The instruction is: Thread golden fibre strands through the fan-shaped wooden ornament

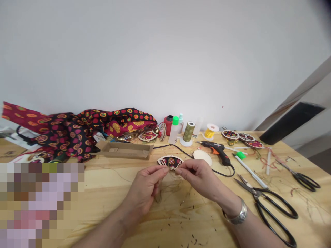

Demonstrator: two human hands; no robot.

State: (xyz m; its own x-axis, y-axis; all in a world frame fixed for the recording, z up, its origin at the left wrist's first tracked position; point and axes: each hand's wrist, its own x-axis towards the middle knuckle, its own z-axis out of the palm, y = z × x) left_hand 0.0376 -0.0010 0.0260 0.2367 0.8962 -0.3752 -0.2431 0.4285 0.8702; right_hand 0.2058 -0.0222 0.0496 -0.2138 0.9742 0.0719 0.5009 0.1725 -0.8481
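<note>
The left hand and right hand pinch fine olive thread at the lower edge of a fan-shaped, wood-framed, dark floral-fabric ornament, short of the pale wooden tabletop's far edge; fabric already framed; thread apparently unsecured.

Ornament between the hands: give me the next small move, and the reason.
I'd suggest steadying the ornament with the left hand and gently testing with the right hand whether any thread there is snug. Both hands pinch at its lower edge, and fine strands show just below; whether they're fastened to it is too small to tell.
</note>
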